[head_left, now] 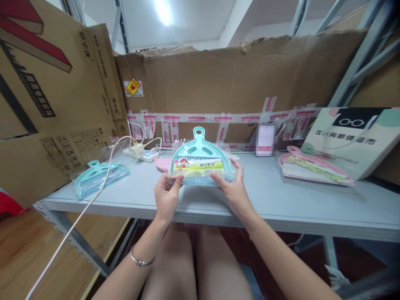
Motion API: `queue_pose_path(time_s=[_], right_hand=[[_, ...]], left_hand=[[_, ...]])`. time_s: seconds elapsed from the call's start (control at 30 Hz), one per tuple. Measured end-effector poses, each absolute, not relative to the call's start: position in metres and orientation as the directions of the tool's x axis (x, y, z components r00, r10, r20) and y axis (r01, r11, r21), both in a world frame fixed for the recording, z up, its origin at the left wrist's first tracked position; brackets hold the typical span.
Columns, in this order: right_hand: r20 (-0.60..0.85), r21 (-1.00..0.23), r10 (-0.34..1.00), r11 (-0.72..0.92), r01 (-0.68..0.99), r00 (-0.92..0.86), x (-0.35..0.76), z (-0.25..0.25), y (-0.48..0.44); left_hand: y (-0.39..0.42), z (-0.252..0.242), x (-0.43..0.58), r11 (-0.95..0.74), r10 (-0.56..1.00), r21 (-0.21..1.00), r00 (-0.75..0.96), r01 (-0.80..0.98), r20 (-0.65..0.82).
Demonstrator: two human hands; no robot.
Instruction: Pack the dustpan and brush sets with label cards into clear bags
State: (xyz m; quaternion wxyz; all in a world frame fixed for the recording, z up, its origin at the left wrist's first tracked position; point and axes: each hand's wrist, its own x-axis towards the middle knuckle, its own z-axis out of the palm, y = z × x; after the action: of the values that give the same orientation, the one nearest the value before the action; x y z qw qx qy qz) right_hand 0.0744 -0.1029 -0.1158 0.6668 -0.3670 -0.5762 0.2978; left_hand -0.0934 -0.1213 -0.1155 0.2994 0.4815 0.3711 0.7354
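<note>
Between my two hands, a light-blue dustpan and brush set (200,151) in a clear plastic bag is held upright above the table, its looped handle pointing up. A yellow-green printed label crosses its front, over white bristles. My left hand (167,191) grips the lower left corner with the thumb in front. My right hand (233,185) grips the lower right corner, thumb also in front; the other fingers of both hands are mostly hidden behind it. Partly covered by the held set, a pink piece (162,164) lies on the table.
On the grey table (265,196), another bagged blue dustpan set (100,179) lies left and a bagged pink one (314,167) right. A white cable (90,204) crosses the left side near a power strip (149,156). Cardboard (203,83) stands behind; a white bag (350,137) stands right.
</note>
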Motion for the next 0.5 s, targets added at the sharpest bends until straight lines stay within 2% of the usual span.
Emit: queue_pose_path(time_s=[0.1,0.3,0.5], right_hand=[[0.369,-0.917,0.925,0.378,-0.128,0.088,0.074,-0.107,-0.105],[0.542,-0.818,0.807,0.57,-0.07,0.234,0.067,-0.101,-0.112],[0.603,-0.769,0.739,0.639,-0.026,0.301,0.062,-0.105,-0.113]], left_hand=[[-0.124,-0.117,-0.098,-0.559,0.785,0.828,-0.354,-0.051,0.508],[-0.13,-0.114,-0.096,-0.631,0.724,0.776,-0.369,-0.012,0.583],[-0.131,-0.11,-0.085,-0.652,0.671,0.758,-0.491,-0.031,0.556]])
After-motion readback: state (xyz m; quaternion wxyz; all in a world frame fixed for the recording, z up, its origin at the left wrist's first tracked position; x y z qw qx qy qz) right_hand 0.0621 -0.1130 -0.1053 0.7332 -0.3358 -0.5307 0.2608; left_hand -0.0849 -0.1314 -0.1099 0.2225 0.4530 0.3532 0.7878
